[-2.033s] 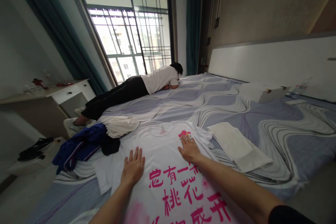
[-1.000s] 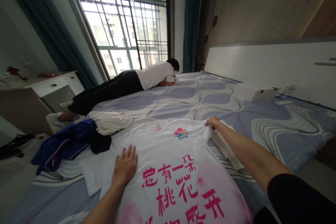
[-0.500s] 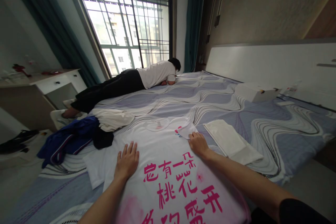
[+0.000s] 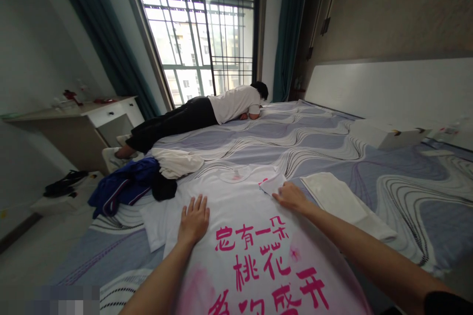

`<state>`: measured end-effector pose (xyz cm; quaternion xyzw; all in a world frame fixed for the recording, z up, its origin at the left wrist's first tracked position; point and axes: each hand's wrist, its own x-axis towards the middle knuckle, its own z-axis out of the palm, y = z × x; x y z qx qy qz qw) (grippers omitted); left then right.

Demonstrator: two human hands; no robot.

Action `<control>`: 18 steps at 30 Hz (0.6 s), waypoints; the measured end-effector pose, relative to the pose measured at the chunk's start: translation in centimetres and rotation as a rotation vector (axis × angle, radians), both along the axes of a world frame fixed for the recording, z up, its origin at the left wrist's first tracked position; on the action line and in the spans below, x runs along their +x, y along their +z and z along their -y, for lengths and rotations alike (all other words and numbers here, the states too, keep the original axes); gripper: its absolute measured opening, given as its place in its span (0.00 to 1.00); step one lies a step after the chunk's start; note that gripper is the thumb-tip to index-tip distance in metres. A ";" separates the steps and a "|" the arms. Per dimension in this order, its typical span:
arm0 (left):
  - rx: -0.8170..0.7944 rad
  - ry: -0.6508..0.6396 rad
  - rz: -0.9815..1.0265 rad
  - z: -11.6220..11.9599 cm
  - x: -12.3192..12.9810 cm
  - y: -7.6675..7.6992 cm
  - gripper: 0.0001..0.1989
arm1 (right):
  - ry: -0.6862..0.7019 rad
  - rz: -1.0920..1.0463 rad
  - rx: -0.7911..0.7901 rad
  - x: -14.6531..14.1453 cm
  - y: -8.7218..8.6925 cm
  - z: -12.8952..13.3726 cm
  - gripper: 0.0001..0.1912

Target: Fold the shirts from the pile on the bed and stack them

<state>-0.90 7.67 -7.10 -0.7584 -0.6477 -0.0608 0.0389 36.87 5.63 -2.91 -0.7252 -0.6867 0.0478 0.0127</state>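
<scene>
A white T-shirt (image 4: 236,206) with large pink characters and pink blotches is spread on the bed. My left hand (image 4: 194,219) lies flat on its left part, fingers apart. At the shirt's upper right, my right hand (image 4: 291,197) is closed on the sleeve, which is folded inward over part of a small pink print. The shirt's left sleeve (image 4: 153,224) lies outspread on the bedding. Just right of my right hand is a folded cream cloth (image 4: 343,202).
A person (image 4: 232,103) lies face down across the far side of the bed (image 4: 266,145). Blue clothing (image 4: 129,182), a black item (image 4: 164,187) and cream fabric (image 4: 177,161) are heaped at left. A white box (image 4: 388,133) sits at right, near the headboard (image 4: 391,88).
The view has turned left, so the scene sits further right. More of the folded sleeve now covers the small print beside my right hand. My left hand stays flat on the shirt.
</scene>
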 end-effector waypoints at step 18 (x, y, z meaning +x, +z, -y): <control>0.027 0.006 0.032 -0.1 -0.1 -0.6 0.27 | -0.478 -0.108 0.347 -2.9 -3.4 -9.5 0.24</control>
